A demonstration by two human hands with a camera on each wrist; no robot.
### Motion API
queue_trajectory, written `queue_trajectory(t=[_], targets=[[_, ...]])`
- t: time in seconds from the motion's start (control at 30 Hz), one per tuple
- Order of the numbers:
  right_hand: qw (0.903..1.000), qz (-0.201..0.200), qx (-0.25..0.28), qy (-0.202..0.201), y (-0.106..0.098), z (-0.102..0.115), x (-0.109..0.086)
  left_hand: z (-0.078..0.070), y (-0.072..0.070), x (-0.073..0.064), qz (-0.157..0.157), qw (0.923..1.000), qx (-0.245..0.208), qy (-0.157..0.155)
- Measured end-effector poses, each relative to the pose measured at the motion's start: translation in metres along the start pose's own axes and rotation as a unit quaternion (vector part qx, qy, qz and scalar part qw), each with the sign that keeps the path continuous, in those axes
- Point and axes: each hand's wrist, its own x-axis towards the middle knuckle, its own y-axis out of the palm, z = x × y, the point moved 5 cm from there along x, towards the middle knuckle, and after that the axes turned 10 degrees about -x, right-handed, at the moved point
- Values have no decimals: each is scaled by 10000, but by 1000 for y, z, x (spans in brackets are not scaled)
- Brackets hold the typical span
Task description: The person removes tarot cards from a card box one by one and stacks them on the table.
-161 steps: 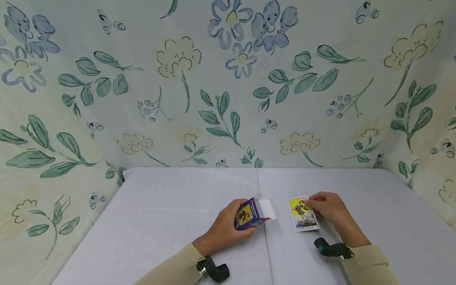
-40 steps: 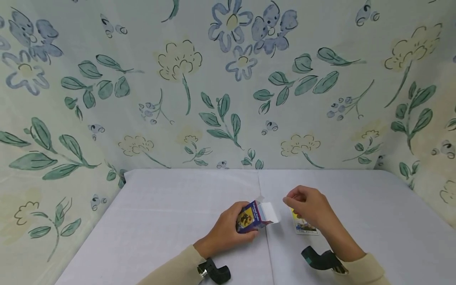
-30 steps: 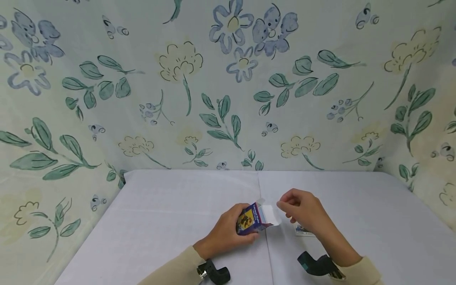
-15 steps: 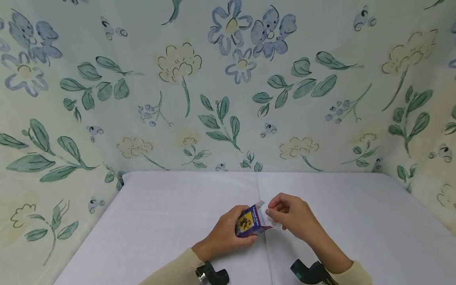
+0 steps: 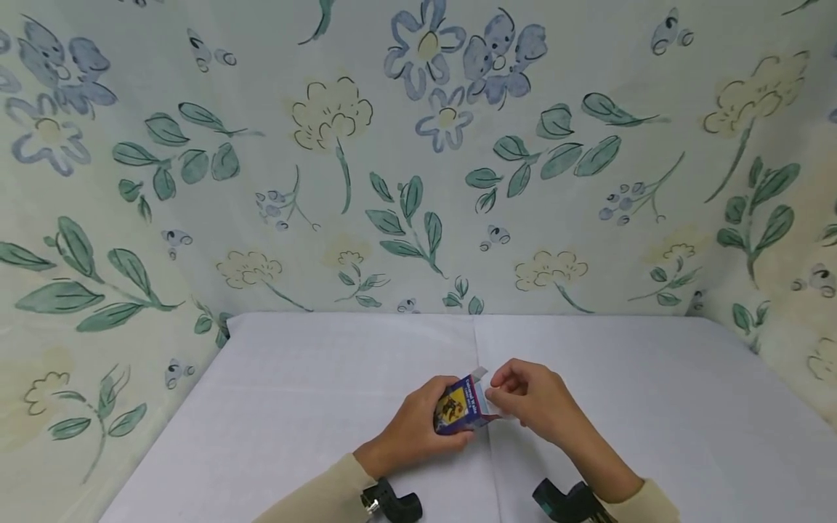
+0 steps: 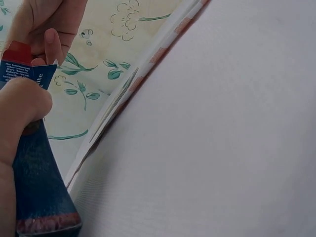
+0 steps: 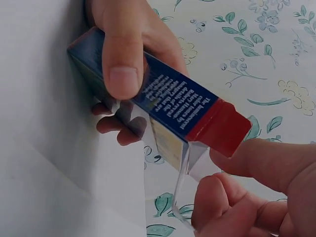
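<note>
My left hand (image 5: pixel 418 421) grips a small blue tarot card box (image 5: pixel 454 408) with a yellow picture on its face. The box tilts, its open end pointing right. In the right wrist view, a red side flap (image 7: pixel 228 129) stands out from that end beside a pale flap (image 7: pixel 181 182). My right hand (image 5: pixel 532 399) is at the opening, with thumb and curled fingers pinching the white lid flap; their tips partly cover it. From the left wrist, the box (image 6: pixel 42 173) shows its long blue side under my thumb. The card stack seen earlier is hidden by my right hand.
A white cloth (image 5: pixel 294 407) with a centre crease covers the table. Floral fabric (image 5: pixel 418 181) rises behind and at both sides. Black wrist cameras (image 5: pixel 399 505) sit on both wrists, close to the table's near side.
My right hand has left the card stack, with The Fool on top, and moved left to the box's open end. It now covers the stack. My left hand stays nearly still with the box.
</note>
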Motion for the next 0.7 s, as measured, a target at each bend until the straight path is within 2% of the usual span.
queue_trajectory(t=[0.23,0.5,0.7], targets=[[9999,-31,-101,25,2,0,1,-2,-1,3,-48,9999,-10,131],[9999,1,-91,102,11,-2,-2,2,0,0,12,10000,9,-10],[9997,-58,-166,191,20,-3,-3,4,1,-3,13,10000,52,-5]])
